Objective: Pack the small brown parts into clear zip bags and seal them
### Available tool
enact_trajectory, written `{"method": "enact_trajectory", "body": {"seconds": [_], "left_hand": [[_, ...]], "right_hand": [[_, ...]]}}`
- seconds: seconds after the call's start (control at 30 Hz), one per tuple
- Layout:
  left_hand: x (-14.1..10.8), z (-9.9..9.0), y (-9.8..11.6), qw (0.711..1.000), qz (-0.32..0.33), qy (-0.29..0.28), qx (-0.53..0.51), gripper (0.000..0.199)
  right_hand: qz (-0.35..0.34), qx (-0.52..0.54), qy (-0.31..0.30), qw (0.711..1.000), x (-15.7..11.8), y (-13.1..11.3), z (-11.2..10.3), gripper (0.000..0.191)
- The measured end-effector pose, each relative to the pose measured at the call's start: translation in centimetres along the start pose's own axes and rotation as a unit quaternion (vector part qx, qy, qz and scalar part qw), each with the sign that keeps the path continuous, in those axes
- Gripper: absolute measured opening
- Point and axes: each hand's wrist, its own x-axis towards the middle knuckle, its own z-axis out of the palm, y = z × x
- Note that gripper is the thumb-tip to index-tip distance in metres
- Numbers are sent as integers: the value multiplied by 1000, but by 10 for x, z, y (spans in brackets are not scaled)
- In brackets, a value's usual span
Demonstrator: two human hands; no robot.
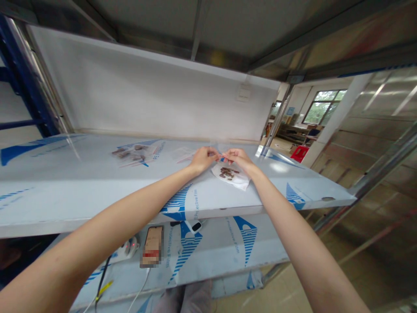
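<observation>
My left hand [204, 160] and my right hand [239, 157] meet over the upper shelf, both with pinched fingertips. Between them is what looks like a small clear plastic bag [220, 144], faint against the shelf; its contents cannot be made out. Just below my hands, a pile of small brown pieces [228, 173] lies on a white sheet or bag [243, 181]. Left of my left hand, a flat clear bag [185, 154] rests on the shelf. Farther left are several clear bags with brown pieces [134, 153].
The film-covered upper shelf [97, 191] has its front edge under my forearms. On the lower shelf [221, 248] are a phone [153, 243] with a white cable, a power strip [125, 251] and a small white device [196, 226]. A metal shelf [224, 26] hangs overhead.
</observation>
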Motion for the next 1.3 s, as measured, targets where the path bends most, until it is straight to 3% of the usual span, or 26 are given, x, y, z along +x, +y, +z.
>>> {"method": "enact_trajectory", "body": {"seconds": [0.23, 0.47, 0.57, 0.63, 0.7, 0.8, 0.9, 0.97, 1.03, 1.13, 1.3], "left_hand": [[-2, -4, 0, 999, 12, -30, -6, 19], [-6, 0, 3, 998, -12, -50, -37, 24], [-15, -9, 9, 994, -27, -100, -25, 34], [-24, -26, 11, 992, -41, -115, 15, 42], [-34, -53, 6, 989, -57, -64, 118, 46], [-53, -109, -15, 936, -77, 24, 343, 41], [-77, -163, -45, 878, -136, -11, 459, 35], [-94, -187, -59, 857, -189, -56, 476, 36], [-108, -200, -66, 845, -194, -92, 489, 34], [-121, -203, -64, 830, -165, -105, 522, 31], [-124, -197, -59, 814, -122, -101, 559, 28]], "right_hand": [[32, 23, -25, 999, -2, -2, 6, 24], [20, 8, -34, 999, -1, -2, 3, 27], [34, 14, -38, 999, -1, -3, 6, 29], [45, 4, -36, 998, 1, -4, 11, 29], [54, -20, -26, 998, 5, -7, 17, 24], [60, -43, -42, 996, 16, -19, 30, 15], [87, -43, -80, 992, 31, -34, 51, 39], [110, -60, -71, 990, 42, -41, 68, 51], [125, -124, -52, 983, 52, -44, 85, 54], [152, -207, -34, 966, 62, -41, 104, 57], [115, -372, 35, 921, 55, -47, 110, 63]]}}
